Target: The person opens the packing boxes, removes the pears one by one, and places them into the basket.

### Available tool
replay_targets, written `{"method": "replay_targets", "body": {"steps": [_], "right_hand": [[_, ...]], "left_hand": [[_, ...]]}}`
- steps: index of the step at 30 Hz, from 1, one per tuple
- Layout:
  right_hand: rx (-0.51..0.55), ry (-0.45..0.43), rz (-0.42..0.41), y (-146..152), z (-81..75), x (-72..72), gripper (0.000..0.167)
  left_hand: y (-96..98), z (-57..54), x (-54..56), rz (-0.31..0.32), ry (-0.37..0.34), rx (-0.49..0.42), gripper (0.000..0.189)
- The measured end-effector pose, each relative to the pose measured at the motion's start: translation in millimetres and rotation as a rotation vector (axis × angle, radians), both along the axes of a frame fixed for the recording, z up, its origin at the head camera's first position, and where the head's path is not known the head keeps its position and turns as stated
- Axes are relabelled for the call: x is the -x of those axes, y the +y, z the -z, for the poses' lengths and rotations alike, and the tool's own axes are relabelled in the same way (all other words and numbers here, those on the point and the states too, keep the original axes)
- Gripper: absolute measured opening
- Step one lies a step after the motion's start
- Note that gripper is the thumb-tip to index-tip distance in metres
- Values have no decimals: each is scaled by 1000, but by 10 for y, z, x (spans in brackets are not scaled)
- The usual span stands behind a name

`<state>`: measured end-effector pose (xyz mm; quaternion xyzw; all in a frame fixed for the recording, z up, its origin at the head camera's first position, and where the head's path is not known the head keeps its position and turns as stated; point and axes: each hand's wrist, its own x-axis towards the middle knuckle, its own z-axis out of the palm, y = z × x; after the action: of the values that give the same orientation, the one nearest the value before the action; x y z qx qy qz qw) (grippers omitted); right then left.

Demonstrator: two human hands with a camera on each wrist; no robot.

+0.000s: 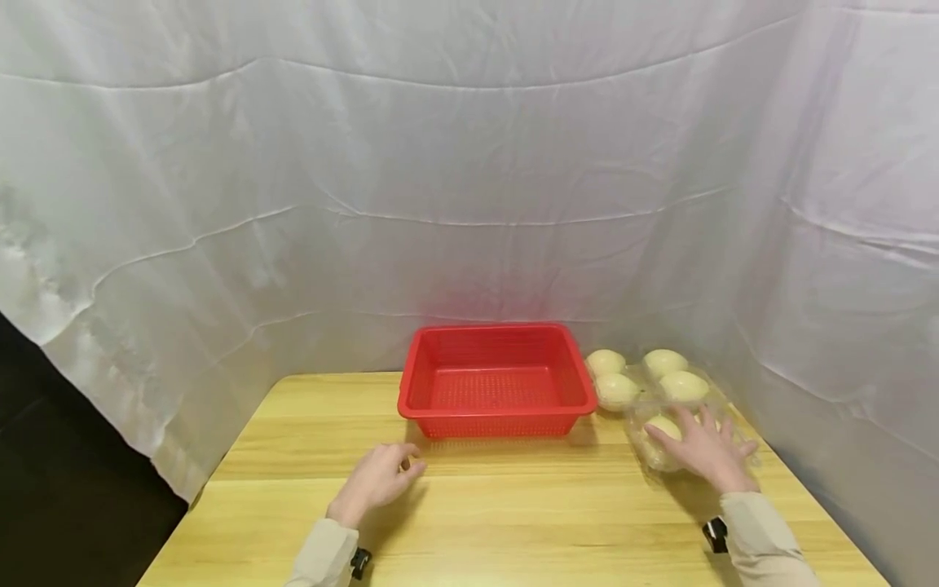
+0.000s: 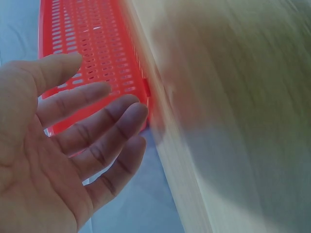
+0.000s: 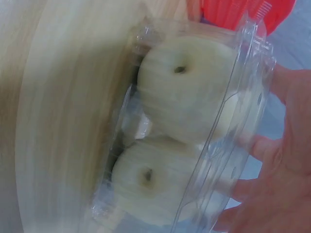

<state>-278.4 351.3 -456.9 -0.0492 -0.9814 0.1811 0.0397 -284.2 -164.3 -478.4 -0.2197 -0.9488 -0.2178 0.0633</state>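
Observation:
My right hand (image 1: 710, 452) reaches over a clear plastic clamshell box (image 1: 645, 458) at the right side of the table, its fingers spread across the lid. Two round, pale yellow fruits (image 3: 189, 92) with dark stem dimples sit inside, seen close up in the right wrist view. The palm and fingers lie along the box's lid side there. My left hand (image 1: 377, 479) hovers over the table in front of the red basket (image 1: 491, 427), holding nothing. In the left wrist view its fingers (image 2: 99, 121) are loosely bent and parted.
Behind the front box are more pale fruits (image 1: 684, 386) in clear packaging. Another pair of fruits (image 1: 616, 391) stands right against the basket's right side. Pale fabric curtains (image 1: 469, 196) enclose the wooden table (image 1: 513, 514) at the back and sides.

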Motion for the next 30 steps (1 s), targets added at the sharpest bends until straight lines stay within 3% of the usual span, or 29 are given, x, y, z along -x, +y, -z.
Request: {"method": "replay_targets", "body": {"steps": [20,30], "right_hand": [[-34,-12,-34,7,-15,-26,96],[-56,15,-46,-151,-51,-76,91]], "left_hand": [[2,39,-26,30,-27,-7,24],[32,39,-42,42,-48,-15,25]]}}
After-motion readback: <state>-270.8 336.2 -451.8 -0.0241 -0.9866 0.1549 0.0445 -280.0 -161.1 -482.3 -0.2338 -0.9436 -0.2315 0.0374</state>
